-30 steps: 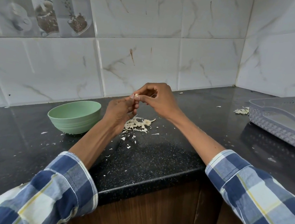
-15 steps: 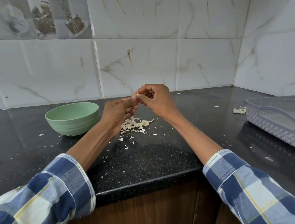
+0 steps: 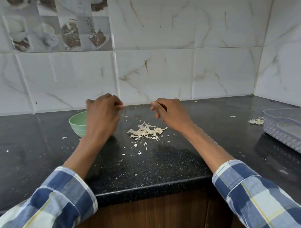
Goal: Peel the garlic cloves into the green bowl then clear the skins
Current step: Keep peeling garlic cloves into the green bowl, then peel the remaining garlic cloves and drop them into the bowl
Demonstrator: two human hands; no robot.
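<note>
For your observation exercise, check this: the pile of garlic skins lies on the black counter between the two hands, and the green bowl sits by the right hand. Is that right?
One slip: the green bowl sits by the left hand, not the right hand. The head view shows it. The garlic skins do lie on the black counter between the hands.

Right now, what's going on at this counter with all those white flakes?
A person is peeling garlic by hand on a black counter. The left hand, fingers curled, is over the green bowl; whether it holds a clove is hidden. The right hand pinches a small pale bit, probably skin, above the pile of garlic skins. The skins are not yet cleared. A lavender plastic tray sits to the right.
</note>
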